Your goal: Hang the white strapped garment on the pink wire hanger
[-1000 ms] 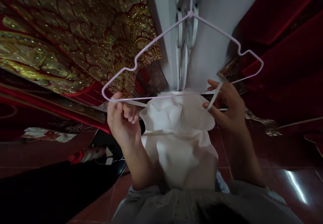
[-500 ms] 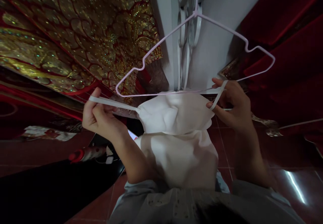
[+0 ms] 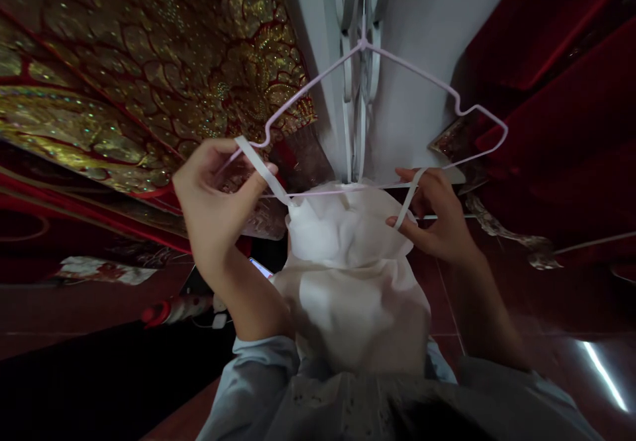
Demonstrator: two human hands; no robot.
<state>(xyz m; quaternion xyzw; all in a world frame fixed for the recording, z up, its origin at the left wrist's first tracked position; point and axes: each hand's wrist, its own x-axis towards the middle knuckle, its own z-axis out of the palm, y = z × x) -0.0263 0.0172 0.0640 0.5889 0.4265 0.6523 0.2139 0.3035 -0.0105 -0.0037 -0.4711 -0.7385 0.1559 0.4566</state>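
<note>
A pale pink hanger (image 3: 408,65) hangs by its hook in front of me. Below its bottom bar is a white cloth garment (image 3: 358,302) with thin straps, draped down towards my lap. My left hand (image 3: 213,196) is at the hanger's left end, with the left white strap (image 3: 261,166) stretched between fingers and thumb. The hanger's left corner is partly hidden behind that hand. On the other side, my right hand (image 3: 434,212) has the right strap (image 3: 408,199) looped tautly over its fingers and thumb, just below the hanger's right arm.
Gold-sequined red garments (image 3: 199,50) hang at the left, dark red cloth (image 3: 561,97) at the right. Behind the hanger runs a grey metal frame (image 3: 348,97). A red-capped bottle (image 3: 171,310) and a lit phone (image 3: 260,269) lie low on the left, above a tiled floor.
My left hand has moved right and up, bringing its strap to the hanger's left end. The hanger has shifted left in view. My right hand keeps its strap stretched.
</note>
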